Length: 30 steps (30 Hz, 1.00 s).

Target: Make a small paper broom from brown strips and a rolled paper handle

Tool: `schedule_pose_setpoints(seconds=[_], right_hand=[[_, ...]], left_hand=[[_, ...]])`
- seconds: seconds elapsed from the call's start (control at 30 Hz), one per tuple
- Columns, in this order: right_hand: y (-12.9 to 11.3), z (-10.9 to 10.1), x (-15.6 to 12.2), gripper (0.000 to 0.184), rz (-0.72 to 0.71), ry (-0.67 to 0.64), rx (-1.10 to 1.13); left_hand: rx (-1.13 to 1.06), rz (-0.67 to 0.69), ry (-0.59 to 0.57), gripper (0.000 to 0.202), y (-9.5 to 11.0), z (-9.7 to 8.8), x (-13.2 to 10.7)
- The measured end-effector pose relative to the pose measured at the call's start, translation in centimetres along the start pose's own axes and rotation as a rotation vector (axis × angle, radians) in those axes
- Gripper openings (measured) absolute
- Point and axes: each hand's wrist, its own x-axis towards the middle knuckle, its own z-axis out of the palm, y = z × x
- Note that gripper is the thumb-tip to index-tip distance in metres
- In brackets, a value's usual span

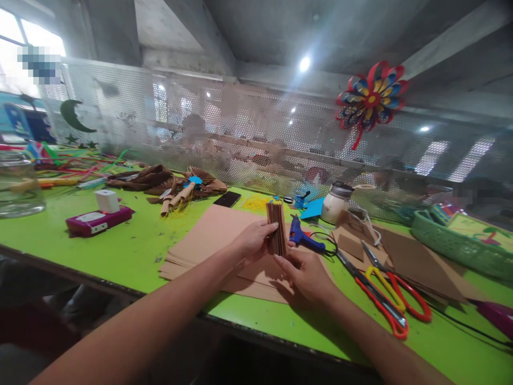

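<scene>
A thick bundle of folded brown paper [277, 235] stands upright between my two hands, its many pleats pressed together. My left hand [256, 240] pinches its left side, thumb across the front. From the lower right, my right hand [306, 270] grips the bottom corner between thumb and fingers. Below them lie large sheets of tan paper [208, 240], stacked on the green table. Just beyond my right hand rests a blue hot glue gun [304, 238] with a dark cable.
Two scissors [385, 291] lie to the right, near brown card sheets [420, 262] and a green basket [460, 240]. A phone [227, 199], a jar [337, 202] and yellow shreds [258, 203] line the back. A purple power strip [98, 220] sits left; a perforated screen [240, 133] stands behind.
</scene>
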Motion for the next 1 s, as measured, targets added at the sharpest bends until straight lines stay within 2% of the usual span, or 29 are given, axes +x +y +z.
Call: schedule_pose_setpoints(seconds=[0.17,0.27,0.37,0.53,0.6,0.67,0.83,1.0], right_hand=[[-0.7,-0.4,0.1,0.036,-0.008,-0.011,0.009],[-1.1,-1.7,0.1,0.037,-0.034,0.066,-0.023],[-0.7,-5.0,-0.7,0.034,-0.002,0.138,-0.093],[1.2,-12.8,-4.9,0.026,0.132,0.011,-0.632],[2.0,-15.1,-7.0,0.026,0.206,-0.056,-0.821],[2.8,-16.6,-8.7,0.023,0.238,-0.089,-0.876],[5.0,-18.2,-10.6,0.025,0.329,-0.049,-0.928],[7.0,-18.6,-9.6,0.032,0.459,0.027,-0.972]], left_hand=[[0.051,0.035,0.010,0.012,0.0,-0.5,0.0],[0.074,0.037,0.054,0.010,0.1,-0.9,0.1],[0.083,0.035,0.117,0.009,0.4,-1.1,0.4],[0.101,0.018,0.196,0.013,1.0,-1.2,0.9],[0.095,0.023,0.204,0.016,1.1,-1.3,1.1],[0.066,0.044,0.230,0.020,1.3,-1.5,1.2],[0.003,0.039,0.278,0.026,1.7,-1.9,1.4],[0.065,0.026,0.272,0.021,1.8,-2.3,1.5]])
